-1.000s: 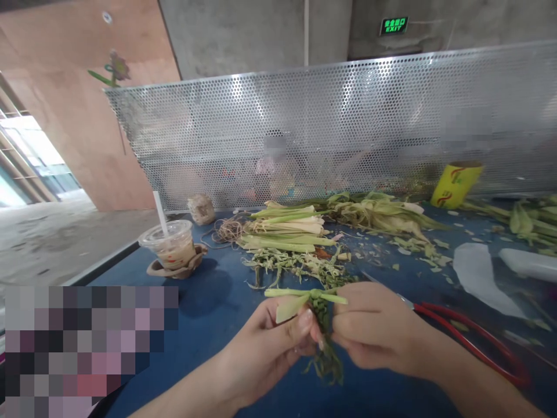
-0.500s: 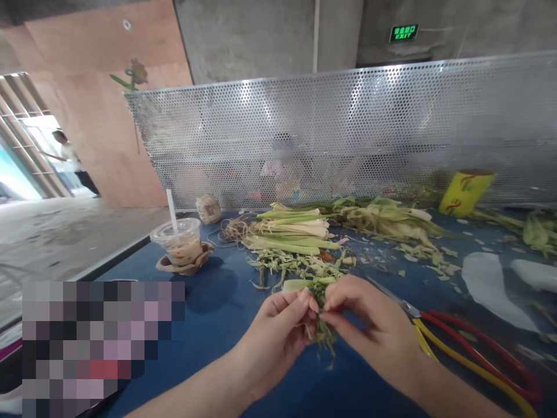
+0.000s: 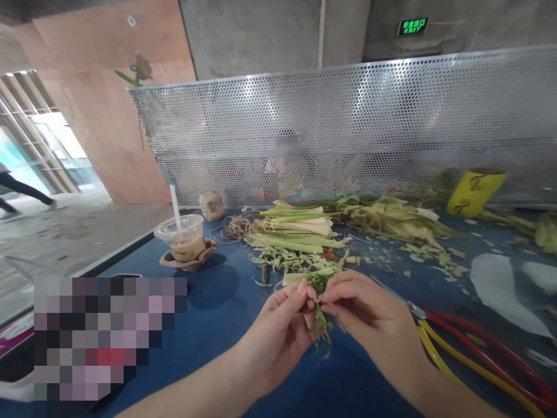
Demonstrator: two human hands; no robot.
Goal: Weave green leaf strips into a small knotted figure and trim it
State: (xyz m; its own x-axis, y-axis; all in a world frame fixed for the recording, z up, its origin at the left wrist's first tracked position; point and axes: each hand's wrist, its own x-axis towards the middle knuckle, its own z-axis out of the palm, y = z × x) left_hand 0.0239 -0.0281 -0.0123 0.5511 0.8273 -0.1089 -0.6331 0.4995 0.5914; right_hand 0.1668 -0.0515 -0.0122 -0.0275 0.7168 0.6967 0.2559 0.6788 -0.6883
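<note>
My left hand (image 3: pixel 278 337) and my right hand (image 3: pixel 369 322) meet over the blue table (image 3: pixel 217 313), both pinching a small bundle of green leaf strips (image 3: pixel 321 302). A pale leaf end sticks out to the left of the fingertips, and frayed green strands hang below the hands. Beyond the hands lies a pile of loose shredded green strips (image 3: pixel 291 261), and behind it a stack of pale green leaf stalks (image 3: pixel 291 229).
A plastic cup with a straw (image 3: pixel 183 241) stands at the left. Red and yellow handled scissors (image 3: pixel 470 354) lie at my right. A yellow cup (image 3: pixel 476 191), husk scraps (image 3: pixel 391 217) and white plastic (image 3: pixel 500 290) sit right, before a perforated metal screen (image 3: pixel 348 128).
My hands have drawn closer together and pushed the bundle tighter; the leaf ends that stuck out sideways are now mostly covered by my fingers. The view has shifted slightly.
</note>
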